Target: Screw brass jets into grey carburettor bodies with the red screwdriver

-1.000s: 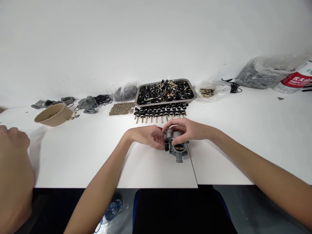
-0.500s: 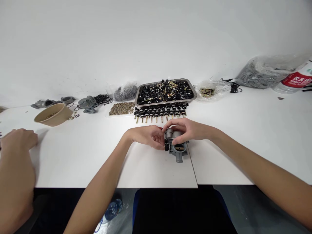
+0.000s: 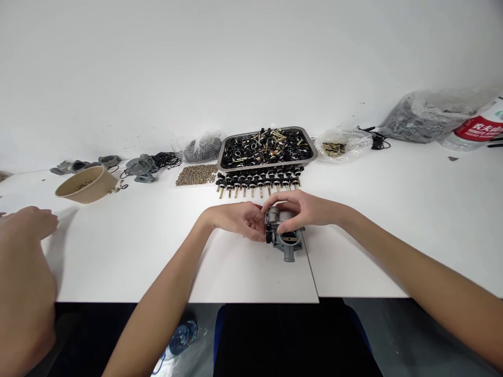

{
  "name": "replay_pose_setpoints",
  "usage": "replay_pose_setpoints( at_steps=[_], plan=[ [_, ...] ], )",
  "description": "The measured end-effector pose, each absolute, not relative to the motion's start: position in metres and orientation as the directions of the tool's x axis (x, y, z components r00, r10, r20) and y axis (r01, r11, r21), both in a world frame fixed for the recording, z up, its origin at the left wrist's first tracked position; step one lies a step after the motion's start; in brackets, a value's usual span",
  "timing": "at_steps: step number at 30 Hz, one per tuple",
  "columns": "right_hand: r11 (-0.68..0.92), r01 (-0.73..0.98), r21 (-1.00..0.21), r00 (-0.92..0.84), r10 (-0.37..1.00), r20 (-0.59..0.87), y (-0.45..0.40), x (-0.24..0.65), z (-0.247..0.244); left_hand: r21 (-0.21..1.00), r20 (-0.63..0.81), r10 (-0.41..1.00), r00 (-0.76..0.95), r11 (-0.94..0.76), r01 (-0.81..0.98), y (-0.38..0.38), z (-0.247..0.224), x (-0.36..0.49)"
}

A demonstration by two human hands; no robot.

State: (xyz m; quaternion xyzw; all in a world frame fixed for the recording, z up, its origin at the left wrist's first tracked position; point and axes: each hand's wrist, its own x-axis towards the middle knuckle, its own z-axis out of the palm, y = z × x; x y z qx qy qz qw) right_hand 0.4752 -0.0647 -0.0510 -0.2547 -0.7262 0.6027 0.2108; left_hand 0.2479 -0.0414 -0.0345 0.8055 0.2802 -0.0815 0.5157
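A grey metal carburetor rests on the white table in front of me, its round bore facing my side. My right hand curves over the top and grips it, thumb at the front and fingers behind. On the other side, my left hand is closed with bent fingers against a black fitting on the carburetor's left flank. A small bit of red shows behind the left fingers; what it belongs to is hidden.
Behind the carburetor stand rows of black-and-brass fittings and a metal tray heaped with similar parts. Small brass pieces, a paper bowl and another grey casting lie leftward. A co-worker's hand is at far left.
My hands and the carburetor look unchanged. The co-worker's hand at far left has shifted slightly leftward.
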Motion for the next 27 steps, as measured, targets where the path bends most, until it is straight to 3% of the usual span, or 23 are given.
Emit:
replay_pose_setpoints(
  at_steps=[11, 15, 19, 22, 24, 27],
  plan=[
    [0.140, 0.114, -0.984, -0.781, 0.624, -0.001, -0.065, 0.475, -0.052, 0.796, -0.431, 0.355, 0.830, -0.284, 0.535, -0.040, -0.034, 0.245],
    [0.082, -0.042, -0.996, -0.750, 0.656, 0.086, -0.054, 0.488, -0.053, 0.827, -0.413, 0.440, 0.797, -0.185, 0.531, -0.041, -0.025, 0.235],
    [0.159, -0.266, -0.951, -0.402, 0.878, 0.259, -0.035, 0.514, -0.049, 0.889, -0.073, 0.791, 0.607, -0.224, 0.399, -0.038, -0.019, 0.226],
    [0.224, -0.314, -0.923, -0.134, 0.952, 0.277, -0.024, 0.530, -0.046, 0.796, 0.120, 0.886, 0.448, -0.356, 0.490, -0.034, -0.023, 0.227],
    [0.241, -0.339, -0.909, -0.039, 0.962, 0.270, -0.020, 0.537, -0.046, 0.678, 0.126, 0.859, 0.495, -0.440, 0.589, -0.032, -0.029, 0.231],
    [0.249, -0.369, -0.896, 0.028, 0.966, 0.257, -0.015, 0.543, -0.046, 0.564, 0.021, 0.785, 0.619, -0.520, 0.642, -0.032, -0.040, 0.236]
  ],
)
